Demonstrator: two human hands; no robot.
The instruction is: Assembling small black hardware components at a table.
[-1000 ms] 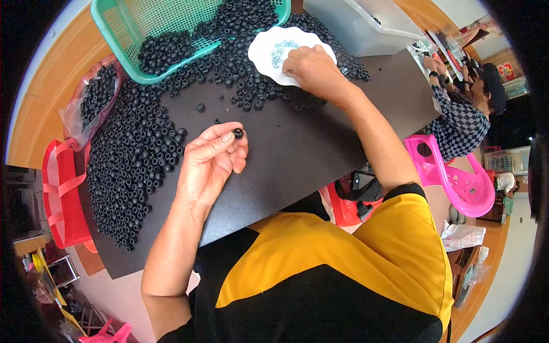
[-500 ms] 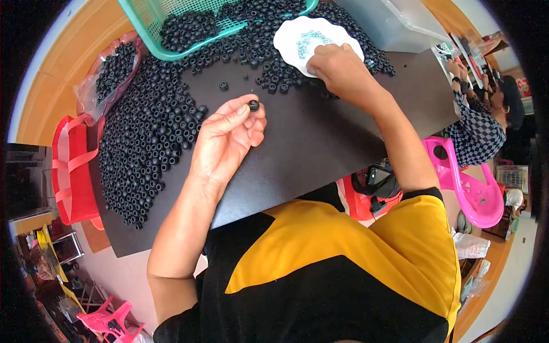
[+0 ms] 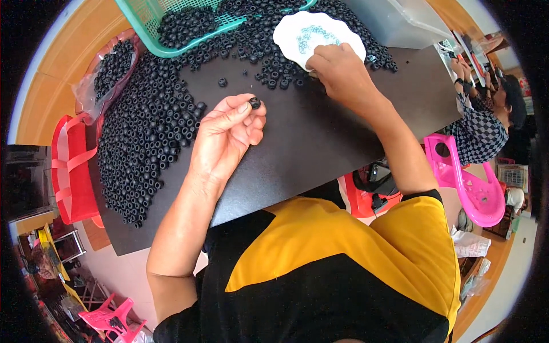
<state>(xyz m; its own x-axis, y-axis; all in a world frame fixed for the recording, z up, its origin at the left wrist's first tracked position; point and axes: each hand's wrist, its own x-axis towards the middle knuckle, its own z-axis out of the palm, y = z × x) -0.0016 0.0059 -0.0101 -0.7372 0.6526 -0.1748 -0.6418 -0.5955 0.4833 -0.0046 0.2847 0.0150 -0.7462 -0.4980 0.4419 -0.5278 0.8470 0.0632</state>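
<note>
- Right hand point(image 3: 338, 67) reaches across the dark surface point(image 3: 309, 137), where a careless sweep of the arm could scatter loose pieces toward the edge
- Big heap of black pieces point(image 3: 143, 131) lies left of the left forearm point(image 3: 186, 223); an elbow swinging wide might knock it and set some rolling
- White scalloped dish point(image 3: 291, 43) seems to rest against other black pieces, so pressure on its near rim could tip it
- At that rim the right hand's fingers are bunched; whether they pinch anything, I cannot tell
- Left hand point(image 3: 229, 126), half curled, pinches one black ring point(image 3: 255, 103) between thumb and forefinger; a slack grip might drop it
</note>
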